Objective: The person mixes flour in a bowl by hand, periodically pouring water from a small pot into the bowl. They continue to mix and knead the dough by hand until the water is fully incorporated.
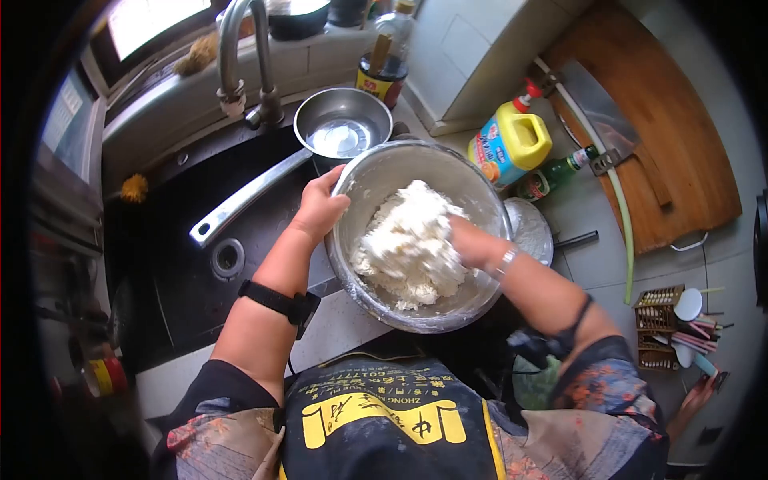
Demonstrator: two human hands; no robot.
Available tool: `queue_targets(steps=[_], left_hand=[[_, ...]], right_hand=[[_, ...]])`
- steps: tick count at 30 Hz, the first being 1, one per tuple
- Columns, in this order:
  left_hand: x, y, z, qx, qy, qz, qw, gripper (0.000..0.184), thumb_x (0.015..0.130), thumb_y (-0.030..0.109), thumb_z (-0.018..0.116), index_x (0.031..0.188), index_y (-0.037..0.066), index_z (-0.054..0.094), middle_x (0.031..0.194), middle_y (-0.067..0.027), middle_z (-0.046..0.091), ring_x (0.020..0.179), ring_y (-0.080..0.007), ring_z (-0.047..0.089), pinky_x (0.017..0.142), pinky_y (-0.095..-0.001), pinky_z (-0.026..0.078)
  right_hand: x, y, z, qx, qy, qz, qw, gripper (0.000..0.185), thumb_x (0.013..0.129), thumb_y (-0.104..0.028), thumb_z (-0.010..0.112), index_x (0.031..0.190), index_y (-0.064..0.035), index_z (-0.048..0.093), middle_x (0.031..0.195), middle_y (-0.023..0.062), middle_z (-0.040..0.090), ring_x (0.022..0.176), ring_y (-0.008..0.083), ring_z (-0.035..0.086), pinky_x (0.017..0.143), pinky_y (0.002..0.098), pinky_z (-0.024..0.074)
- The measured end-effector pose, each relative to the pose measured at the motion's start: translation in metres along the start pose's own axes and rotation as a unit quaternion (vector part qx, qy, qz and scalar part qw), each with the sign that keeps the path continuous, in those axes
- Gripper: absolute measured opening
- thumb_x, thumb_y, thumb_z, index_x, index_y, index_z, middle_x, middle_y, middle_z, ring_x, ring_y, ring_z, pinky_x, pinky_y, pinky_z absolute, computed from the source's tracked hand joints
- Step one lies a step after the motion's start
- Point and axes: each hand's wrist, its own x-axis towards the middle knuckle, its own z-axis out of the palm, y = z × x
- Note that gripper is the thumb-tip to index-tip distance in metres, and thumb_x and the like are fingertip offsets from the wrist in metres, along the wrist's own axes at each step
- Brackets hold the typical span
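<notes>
A large metal mixing bowl (362, 282) is tilted at the counter edge in front of me. Inside it is a shaggy white flour dough (412, 248), its upper clump smeared by motion. My left hand (322, 202) grips the bowl's left rim, thumb on the rim and fingers mostly hidden behind it. My right hand (474, 242) reaches in from the right and grasps the dough; its fingertips are buried in the clump. White residue clings to the bowl wall.
Left is a dark sink (180, 280) under a faucet (232, 88). A metal saucepan (344, 120) sits behind the bowl. To the right stand a yellow detergent jug (512, 140), a green bottle (560, 172) and a cleaver (596, 104) against a wooden board (688, 152). Another person's hand (704, 392) shows lower right.
</notes>
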Motion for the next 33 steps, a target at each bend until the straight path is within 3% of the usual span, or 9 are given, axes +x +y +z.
queue_targets(steps=[2, 6, 7, 10, 16, 25, 28, 32, 33], left_hand=[[-0.002, 0.001, 0.001, -0.017, 0.006, -0.005, 1.000, 0.055, 0.062, -0.004, 0.046, 0.118, -0.001, 0.048, 0.098, -0.0079, 0.058, 0.088, -0.0135, 0.054, 0.081, -0.0210, 0.039], [-0.002, 0.002, 0.003, -0.046, 0.019, -0.009, 0.999, 0.055, 0.063, -0.005, 0.045, 0.118, -0.003, 0.047, 0.101, -0.0084, 0.057, 0.090, -0.0136, 0.054, 0.083, -0.0212, 0.039], [-0.004, 0.005, 0.004, -0.046, 0.025, -0.008, 0.999, 0.055, 0.063, -0.006, 0.045, 0.118, -0.003, 0.047, 0.101, -0.0086, 0.057, 0.091, -0.0136, 0.054, 0.083, -0.0211, 0.039], [-0.007, 0.007, 0.003, -0.045, 0.019, 0.002, 0.999, 0.054, 0.065, -0.007, 0.044, 0.119, -0.004, 0.045, 0.104, -0.0097, 0.057, 0.093, -0.0138, 0.053, 0.084, -0.0211, 0.038], [-0.005, 0.002, 0.000, 0.006, -0.001, 0.026, 1.000, 0.055, 0.065, -0.007, 0.044, 0.120, -0.007, 0.042, 0.108, -0.0132, 0.056, 0.099, -0.0158, 0.052, 0.088, -0.0221, 0.037], [-0.002, 0.003, 0.001, 0.061, 0.015, 0.028, 0.998, 0.054, 0.064, -0.004, 0.045, 0.118, 0.001, 0.048, 0.102, -0.0131, 0.059, 0.094, -0.0164, 0.055, 0.085, -0.0238, 0.039], [0.011, -0.010, 0.000, 0.085, 0.025, 0.043, 0.995, 0.050, 0.065, 0.000, 0.048, 0.115, 0.000, 0.050, 0.100, -0.0141, 0.060, 0.092, -0.0179, 0.057, 0.084, -0.0252, 0.040], [0.012, -0.007, 0.000, 0.143, 0.065, 0.026, 0.987, 0.042, 0.076, 0.013, 0.055, 0.115, -0.002, 0.049, 0.099, -0.0135, 0.059, 0.089, -0.0183, 0.057, 0.081, -0.0265, 0.042], [0.010, -0.004, -0.004, 0.131, 0.060, -0.005, 0.990, 0.040, 0.080, 0.015, 0.053, 0.116, -0.002, 0.048, 0.100, -0.0107, 0.059, 0.090, -0.0161, 0.055, 0.080, -0.0253, 0.042]], right_hand=[[-0.038, -0.042, -0.021, -0.337, -0.121, 0.041, 0.933, 0.022, 0.066, 0.001, 0.049, 0.085, 0.0036, 0.058, 0.084, 0.0232, 0.059, 0.079, 0.0336, 0.058, 0.071, 0.0361, 0.0471], [-0.050, -0.013, 0.002, -0.341, -0.153, -0.088, 0.923, 0.016, 0.065, -0.006, 0.048, 0.070, 0.0008, 0.061, 0.078, 0.0201, 0.060, 0.079, 0.0323, 0.058, 0.072, 0.0370, 0.0461], [-0.038, -0.003, 0.012, -0.527, -0.272, -0.164, 0.788, 0.014, 0.065, -0.010, 0.051, 0.066, -0.0038, 0.063, 0.077, 0.0139, 0.061, 0.079, 0.0263, 0.058, 0.073, 0.0336, 0.0447], [0.010, -0.011, 0.029, -0.619, -0.290, -0.149, 0.715, 0.015, 0.067, -0.018, 0.055, 0.067, -0.0075, 0.065, 0.079, 0.0077, 0.061, 0.081, 0.0217, 0.058, 0.073, 0.0305, 0.0436], [0.050, -0.002, 0.038, -0.287, -0.046, 0.044, 0.956, 0.012, 0.062, -0.009, 0.062, 0.073, -0.0048, 0.063, 0.082, 0.0168, 0.060, 0.082, 0.0297, 0.058, 0.073, 0.0347, 0.0457], [0.081, 0.036, 0.065, -0.063, 0.114, -0.037, 0.991, 0.046, 0.071, -0.025, 0.066, 0.110, -0.0045, 0.053, 0.106, 0.0134, 0.058, 0.096, 0.0233, 0.055, 0.080, 0.0311, 0.0431], [0.029, -0.035, 0.057, 0.382, 0.055, 0.117, 0.915, 0.041, 0.078, -0.024, 0.059, 0.113, -0.0027, 0.051, 0.110, 0.0093, 0.055, 0.099, 0.0192, 0.052, 0.084, 0.0308, 0.0409], [0.015, 0.004, 0.035, 0.436, 0.010, 0.128, 0.891, 0.030, 0.087, -0.018, 0.040, 0.109, -0.0007, 0.053, 0.110, 0.0110, 0.055, 0.097, 0.0196, 0.053, 0.085, 0.0324, 0.0415], [0.006, -0.007, 0.019, 0.159, 0.021, 0.153, 0.975, 0.029, 0.087, -0.016, 0.038, 0.107, -0.0003, 0.054, 0.107, 0.0118, 0.057, 0.096, 0.0200, 0.054, 0.084, 0.0329, 0.0421]])
